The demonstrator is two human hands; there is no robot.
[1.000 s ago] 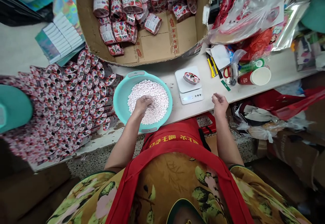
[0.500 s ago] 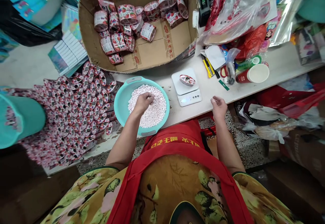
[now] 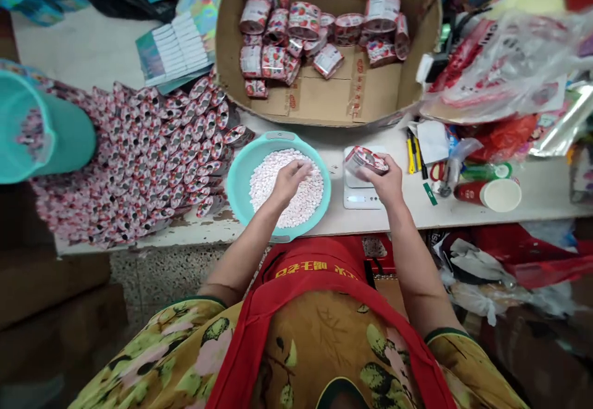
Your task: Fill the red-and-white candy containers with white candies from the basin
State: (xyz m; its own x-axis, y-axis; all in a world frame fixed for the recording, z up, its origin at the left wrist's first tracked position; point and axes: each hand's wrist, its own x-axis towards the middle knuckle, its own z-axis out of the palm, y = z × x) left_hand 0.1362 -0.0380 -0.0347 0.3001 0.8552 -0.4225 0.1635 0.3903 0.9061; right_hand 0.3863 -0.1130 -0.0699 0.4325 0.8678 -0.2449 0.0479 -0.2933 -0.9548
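Note:
My right hand (image 3: 388,181) is closed around a red-and-white printed candy pouch (image 3: 365,160), tilted just over the white digital scale (image 3: 360,199). The pouch hides part of the scale's plate. Over the turquoise basin (image 3: 238,186) is my left hand (image 3: 291,183), its fingers stretched out and slightly blurred, with no object visible in them. Small white-pink candies (image 3: 303,205) fill the middle of the basin below that hand.
Many upright pouches (image 3: 157,156) crowd the table's left side beside a turquoise bucket (image 3: 69,140). Behind the basin stands a cardboard box (image 3: 324,97) with several filled pouches. Cutters (image 3: 414,152), a paper cup (image 3: 491,194) and plastic bags (image 3: 504,69) lie to the right.
My right hand has moved left to the scale and taken hold of the pouch that lay on it. My left hand has loosened from a pinch over the candies. The view has shifted.

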